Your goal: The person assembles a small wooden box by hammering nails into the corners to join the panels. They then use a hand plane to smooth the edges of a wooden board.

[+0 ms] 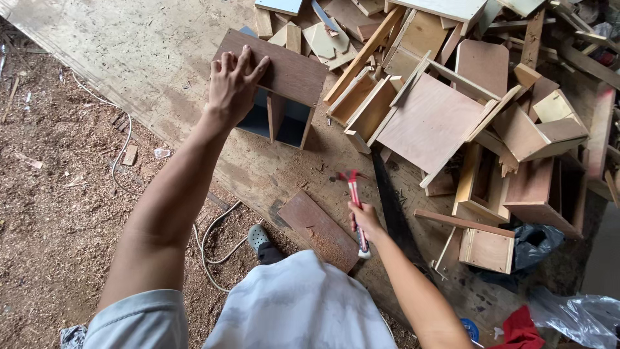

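Left hand [234,84] lies spread flat on the brown two-compartment wooden box [279,90]; right hand [363,218] grips the red-handled claw hammer [355,207] (head down on the plywood surface [155,58]).

A rough woodworking shop — sawdust floor [58,213], piled plywood offcuts [452,97], half-built boxes [536,187].

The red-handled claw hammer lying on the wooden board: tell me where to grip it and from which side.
Grip the red-handled claw hammer low on its handle, where the right hand rests now, coming from the near end. The handle points toward the person and the metal head lies at the far end, so the near end is free. The left hand presses flat on the brown wooden box.
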